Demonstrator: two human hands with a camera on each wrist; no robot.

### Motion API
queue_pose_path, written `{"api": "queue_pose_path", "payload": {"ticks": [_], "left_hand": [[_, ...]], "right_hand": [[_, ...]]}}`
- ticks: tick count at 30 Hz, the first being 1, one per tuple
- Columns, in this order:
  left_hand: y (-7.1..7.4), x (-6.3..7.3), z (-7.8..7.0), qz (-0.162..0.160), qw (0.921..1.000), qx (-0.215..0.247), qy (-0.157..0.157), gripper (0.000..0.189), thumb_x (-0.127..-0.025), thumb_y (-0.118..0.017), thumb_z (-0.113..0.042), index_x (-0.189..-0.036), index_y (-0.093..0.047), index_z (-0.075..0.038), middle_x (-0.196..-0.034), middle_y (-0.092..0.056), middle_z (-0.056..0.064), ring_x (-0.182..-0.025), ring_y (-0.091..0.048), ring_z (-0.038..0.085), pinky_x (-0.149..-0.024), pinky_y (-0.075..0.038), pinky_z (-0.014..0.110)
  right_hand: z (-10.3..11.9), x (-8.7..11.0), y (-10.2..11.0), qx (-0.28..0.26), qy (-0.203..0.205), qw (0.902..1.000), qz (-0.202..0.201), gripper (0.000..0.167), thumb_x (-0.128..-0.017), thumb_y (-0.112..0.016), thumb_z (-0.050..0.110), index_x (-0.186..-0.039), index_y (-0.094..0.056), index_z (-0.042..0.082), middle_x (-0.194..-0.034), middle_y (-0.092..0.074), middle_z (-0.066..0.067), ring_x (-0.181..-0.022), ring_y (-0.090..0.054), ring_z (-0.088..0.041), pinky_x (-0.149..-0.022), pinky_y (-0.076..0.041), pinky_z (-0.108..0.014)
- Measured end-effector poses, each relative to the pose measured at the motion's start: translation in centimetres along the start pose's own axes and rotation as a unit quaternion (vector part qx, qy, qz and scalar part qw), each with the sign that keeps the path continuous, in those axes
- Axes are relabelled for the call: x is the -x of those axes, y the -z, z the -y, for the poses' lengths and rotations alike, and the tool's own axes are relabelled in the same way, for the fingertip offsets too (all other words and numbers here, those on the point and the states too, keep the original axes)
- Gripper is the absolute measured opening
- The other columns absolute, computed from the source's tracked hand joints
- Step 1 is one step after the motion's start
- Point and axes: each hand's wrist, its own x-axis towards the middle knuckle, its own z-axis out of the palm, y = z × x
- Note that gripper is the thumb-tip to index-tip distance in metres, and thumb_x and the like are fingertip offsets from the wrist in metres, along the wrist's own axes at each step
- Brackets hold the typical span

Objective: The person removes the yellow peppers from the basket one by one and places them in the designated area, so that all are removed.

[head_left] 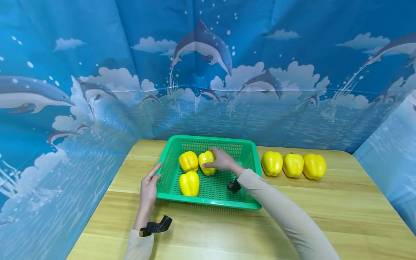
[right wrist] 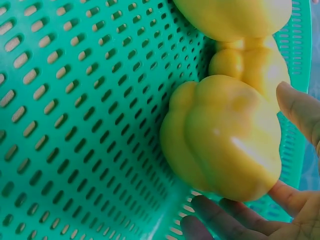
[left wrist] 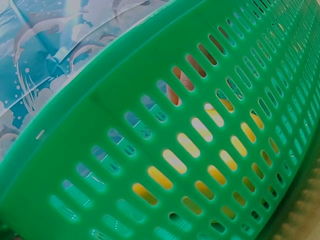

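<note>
In the green plastic basket (head_left: 214, 202), three yellow bell peppers lie on the slotted floor. My right hand (head_left: 222, 160) reaches in and holds the right-hand back bell pepper (head_left: 206, 169), thumb in front and fingers on its far side. Seen from the right wrist, that pepper (right wrist: 225, 140) lies between the thumb and the spread fingers. Beside it sits another bell pepper (head_left: 188, 161), and a third one (head_left: 189, 184) lies nearer the front wall. My left hand (head_left: 148, 189) rests with extended fingers against the basket's left rim. The left wrist view shows the slotted outer wall (left wrist: 115, 95).
Right of the basket, three more yellow bell peppers, a left one (head_left: 272, 163), a middle one (head_left: 293, 165) and a right one (head_left: 314, 166), stand in a row on the wooden table (head_left: 325, 206). A blue dolphin-print curtain (head_left: 208, 108) hangs behind the table.
</note>
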Motion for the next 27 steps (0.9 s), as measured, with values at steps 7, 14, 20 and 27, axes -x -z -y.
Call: {"api": "queue_pose_path", "payload": {"ticks": [7,14,20,27], "left_hand": [[0.3,-0.9,2.0,-0.004,1.0000,0.005,0.004,0.040,-0.101,-0.041,-0.009,-0.140,-0.049,-0.014,-0.148,-0.036,0.007,-0.040,-0.023,0.010,-0.055,-0.034,0.029],[0.4,-1.1,2.4,-0.008,0.9999,0.008,0.004,0.040,-0.101,-0.042,-0.011,-0.139,-0.051,-0.017,-0.147,-0.038,0.004,-0.041,-0.023,0.010,-0.053,-0.033,0.027],[0.1,-0.1,0.1,-0.001,1.0000,-0.001,0.008,0.041,-0.101,-0.039,-0.005,-0.141,-0.046,-0.007,-0.148,-0.036,0.010,-0.042,-0.024,0.008,-0.063,-0.035,0.035],[-0.1,0.4,-0.7,-0.001,0.9999,-0.009,0.007,0.041,-0.101,-0.039,-0.006,-0.142,-0.045,-0.006,-0.148,-0.035,0.011,-0.041,-0.024,0.007,-0.060,-0.034,0.031]], "right_hand": [[-0.3,-0.4,-0.4,-0.034,-0.008,0.9994,-0.001,0.078,-0.084,-0.070,0.043,-0.142,-0.036,0.003,-0.116,-0.054,-0.013,-0.095,-0.055,-0.025,-0.075,-0.047,-0.039],[-0.7,-0.7,-0.9,-0.067,-0.016,0.9976,0.001,0.079,-0.083,-0.071,0.042,-0.141,-0.035,0.003,-0.114,-0.054,-0.013,-0.094,-0.056,-0.025,-0.074,-0.048,-0.039],[-0.7,-0.9,-1.3,-0.090,-0.029,0.9955,0.004,0.080,-0.082,-0.072,0.042,-0.140,-0.033,0.005,-0.111,-0.056,-0.014,-0.093,-0.057,-0.026,-0.074,-0.048,-0.040],[-0.8,-1.1,-1.6,-0.089,-0.041,0.9952,0.005,0.079,-0.081,-0.072,0.044,-0.137,-0.031,0.007,-0.103,-0.057,-0.012,-0.085,-0.057,-0.025,-0.070,-0.047,-0.038]]}}
